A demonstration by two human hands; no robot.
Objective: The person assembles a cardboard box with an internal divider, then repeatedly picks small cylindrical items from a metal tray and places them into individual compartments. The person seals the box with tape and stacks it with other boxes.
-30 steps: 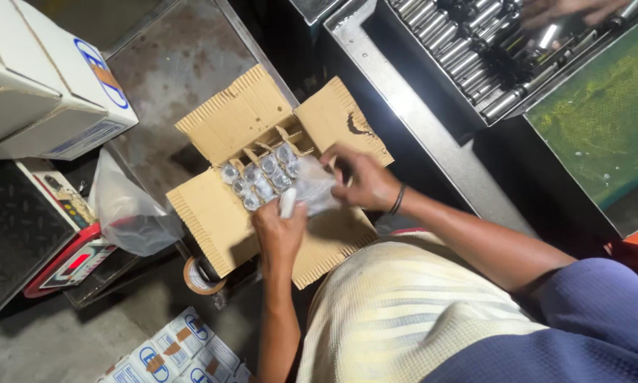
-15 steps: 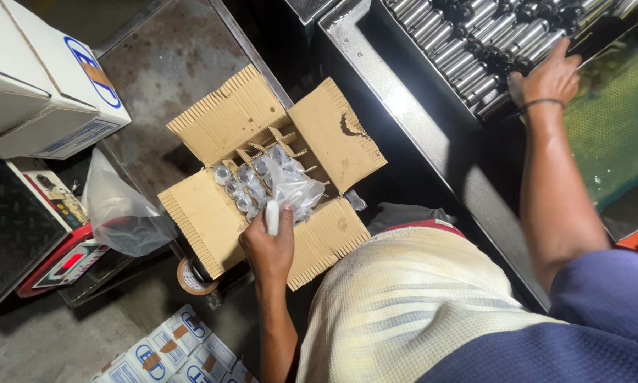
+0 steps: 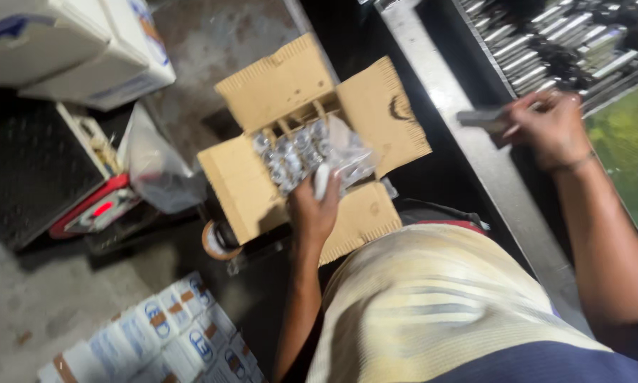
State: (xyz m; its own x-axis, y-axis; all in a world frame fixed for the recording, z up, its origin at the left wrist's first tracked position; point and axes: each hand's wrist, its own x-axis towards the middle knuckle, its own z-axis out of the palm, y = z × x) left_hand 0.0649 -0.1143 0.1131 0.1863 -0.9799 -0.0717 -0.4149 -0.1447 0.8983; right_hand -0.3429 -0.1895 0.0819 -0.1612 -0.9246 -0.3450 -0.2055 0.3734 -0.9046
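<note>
Dim light. Stained concrete floor (image 3: 42,319), white cartons (image 3: 85,50) stacked far left, steel bench edge (image 3: 432,78) right.

An open cardboard box (image 3: 276,135) sits on the floor before the person, with wrapped items (image 3: 294,156) inside. The left hand (image 3: 315,209) rests at its near edge. A scale (image 3: 42,177) lies left of it; a bag (image 3: 156,167) lies between them. The right hand (image 3: 549,128) is over the counter (image 3: 439,92), right of the box.

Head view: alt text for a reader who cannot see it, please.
A person's left hand rests on plastic-wrapped silvery items in an open cardboard box, while the right hand holds a blurred dark object over a metal ledge.
</note>
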